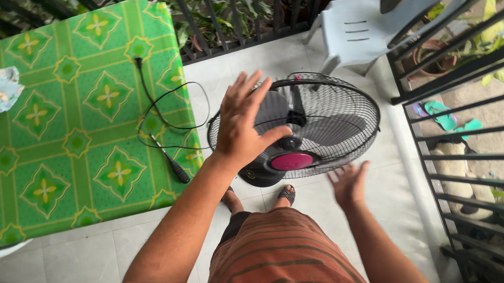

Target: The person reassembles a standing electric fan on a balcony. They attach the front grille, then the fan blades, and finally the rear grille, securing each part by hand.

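A black fan (329, 122) with a wire grille and a magenta centre cap stands on the tiled floor in front of my feet. My left hand (243, 125) hovers open above the left side of the grille, fingers spread, holding nothing. My right hand (348, 183) is open and blurred just below the fan's lower right rim, also holding nothing. Whether either hand touches the grille I cannot tell.
A table with a green patterned cloth (72, 120) is at the left, with a black cable and a dark pen-like tool (171, 161) near its edge and a crumpled cloth (1, 89). A pale plastic chair (371, 26) stands behind the fan. Black metal railings (458, 140) close the right side.
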